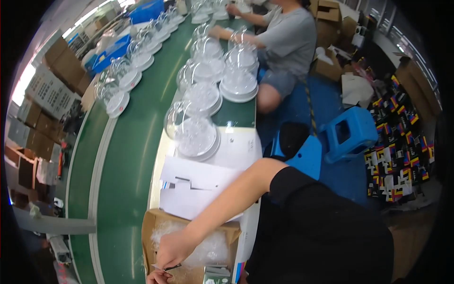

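Note:
My right hand (pixel 175 248) is closed in a pinch over an open cardboard box (pixel 148 232). At its fingertips is a small, thin black-and-silver piece (pixel 171 268), too small to name. My left hand (pixel 158 277) shows only in part at the lower edge, its fingers bent close to the same piece. Crumpled clear plastic bags (pixel 210 251) fill the box beneath my right forearm. Beside them stand some small green-and-white packets (pixel 217 274). A white card sheet with cut slots (pixel 194 189) lies just beyond the box.
Clear domes on round white bases (pixel 198 137) stand in rows along the green belt table (pixel 127 180). A co-worker in a grey shirt (pixel 293 42) reaches among them. Blue stools (pixel 350 132) and a heap of printed boxes (pixel 397 146) are at the right. Blue bins (pixel 111 54) sit far left.

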